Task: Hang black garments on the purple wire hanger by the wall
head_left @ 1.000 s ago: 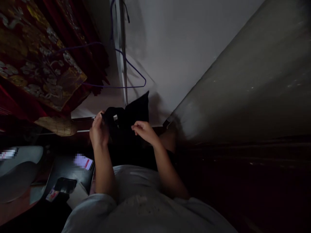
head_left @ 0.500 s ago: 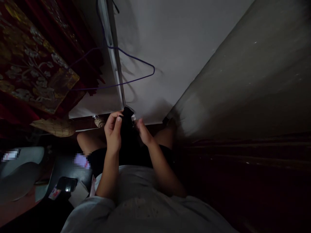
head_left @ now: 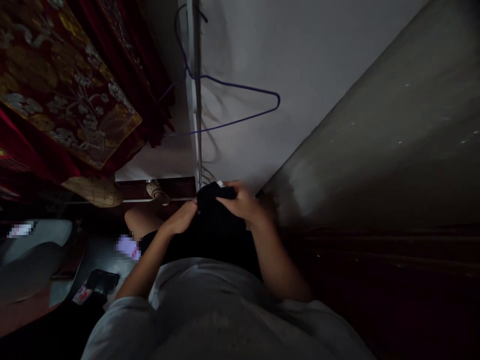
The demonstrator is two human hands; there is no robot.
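Pretty dim shot tbh. Pale wall (head_left: 300, 60) catches most of the light and shows soft shadows, black cloth (head_left: 212, 196) loses nearly all detail, lower right's near-black, and the lit phone screen (head_left: 128, 247) is pixelated.

Embroidered red cloth (head_left: 71, 95) hangs near a pole (head_left: 195, 97).
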